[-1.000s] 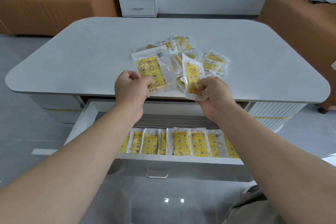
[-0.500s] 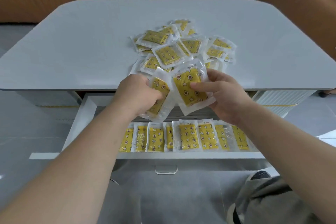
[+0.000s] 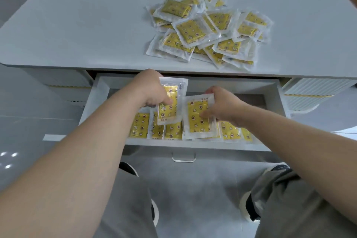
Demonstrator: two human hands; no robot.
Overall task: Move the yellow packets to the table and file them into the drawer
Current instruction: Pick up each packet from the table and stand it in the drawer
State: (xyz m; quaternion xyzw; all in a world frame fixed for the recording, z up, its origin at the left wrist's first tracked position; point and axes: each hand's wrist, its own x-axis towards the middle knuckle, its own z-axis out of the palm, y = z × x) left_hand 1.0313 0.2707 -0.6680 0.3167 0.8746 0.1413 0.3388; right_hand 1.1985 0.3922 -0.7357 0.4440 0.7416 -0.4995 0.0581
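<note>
Both hands are over the open white drawer [image 3: 273, 110] under the grey table [image 3: 81, 25]. My left hand [image 3: 149, 91] grips one yellow packet [image 3: 171, 105] upright, its clear edge up. My right hand [image 3: 222, 105] pinches a second yellow packet [image 3: 197, 120] just to the right, low against the row. A row of several yellow packets [image 3: 139, 124] stands along the drawer's front wall, partly hidden by my hands and the two held packets. A loose pile of yellow packets [image 3: 208, 29] lies on the tabletop behind.
The drawer's metal handle [image 3: 183, 157] sticks out toward me. My knees in grey trousers [image 3: 301, 205] and shoes are below the drawer. White ribbed cabinet fronts [image 3: 313, 92] flank the drawer. The back half of the drawer holds nothing visible.
Both hands came down from the table edge into the drawer, each carrying its packet. The camera tilted downward, so the drawer and my legs fill more of the view.
</note>
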